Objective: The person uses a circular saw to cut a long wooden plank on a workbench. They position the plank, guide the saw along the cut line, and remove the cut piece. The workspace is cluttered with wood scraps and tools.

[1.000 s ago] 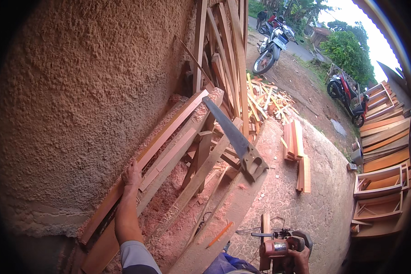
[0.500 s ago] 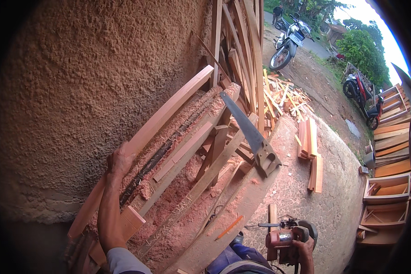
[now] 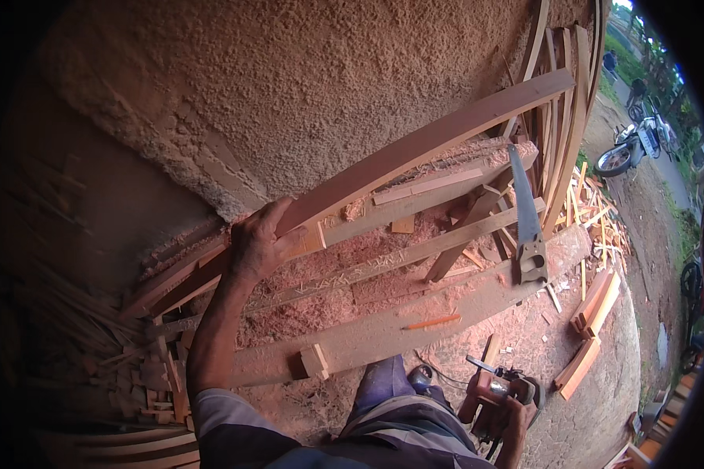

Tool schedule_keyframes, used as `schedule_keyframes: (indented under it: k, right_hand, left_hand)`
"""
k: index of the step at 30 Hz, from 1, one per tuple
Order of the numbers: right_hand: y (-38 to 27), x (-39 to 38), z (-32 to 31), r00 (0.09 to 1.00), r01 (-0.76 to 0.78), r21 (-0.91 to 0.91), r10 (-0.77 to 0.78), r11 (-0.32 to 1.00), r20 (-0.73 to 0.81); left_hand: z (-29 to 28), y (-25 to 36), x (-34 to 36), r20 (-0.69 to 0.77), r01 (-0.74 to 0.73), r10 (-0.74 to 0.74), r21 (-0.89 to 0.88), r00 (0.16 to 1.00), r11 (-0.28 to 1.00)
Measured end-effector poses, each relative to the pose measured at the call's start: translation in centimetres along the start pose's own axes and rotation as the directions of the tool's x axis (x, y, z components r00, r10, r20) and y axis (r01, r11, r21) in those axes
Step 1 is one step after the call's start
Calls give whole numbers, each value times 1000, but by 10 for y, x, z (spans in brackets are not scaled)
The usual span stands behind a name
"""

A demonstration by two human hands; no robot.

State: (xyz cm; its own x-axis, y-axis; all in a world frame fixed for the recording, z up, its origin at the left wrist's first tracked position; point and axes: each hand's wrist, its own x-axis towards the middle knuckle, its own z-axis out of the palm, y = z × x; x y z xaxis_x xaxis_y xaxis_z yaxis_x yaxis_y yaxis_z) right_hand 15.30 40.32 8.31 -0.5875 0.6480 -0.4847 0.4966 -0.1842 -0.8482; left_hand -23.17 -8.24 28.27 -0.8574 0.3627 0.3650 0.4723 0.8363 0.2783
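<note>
My left hand [image 3: 260, 238] is wrapped round a long wooden beam [image 3: 430, 144], slightly curved, which slants up to the right along the wall above the workbench. Low on the right, my right hand [image 3: 515, 426] grips a red and black electric planer [image 3: 493, 388], held beside my body. A handsaw [image 3: 528, 227] lies across the bench timbers, its wooden handle on the front plank [image 3: 352, 341]. On that same plank rest an orange pencil [image 3: 432, 321] and a small wood block [image 3: 314, 361]. Pink sawdust and shavings cover the gaps between the timbers.
A rough wall [image 3: 344, 86] stands behind the bench. Tall curved boards [image 3: 577, 117] lean at its far right end, near a heap of wood offcuts [image 3: 602, 223]. Cut pieces [image 3: 590, 313] lie on the ground to the right. A motorcycle [image 3: 630, 148] is parked beyond.
My view has turned left, so the bench and saw appear further right. The beam's far end now stands out from the wall, over the bench. Both hands keep their grips.
</note>
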Motion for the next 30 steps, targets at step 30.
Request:
schedule_keyframes:
  k: [30]
  right_hand:
    - [68,-10,-27,957,79,-186,-22,979,290]
  left_hand:
    - [-133,-28,-270,-464,-217,-829,-884,313,414]
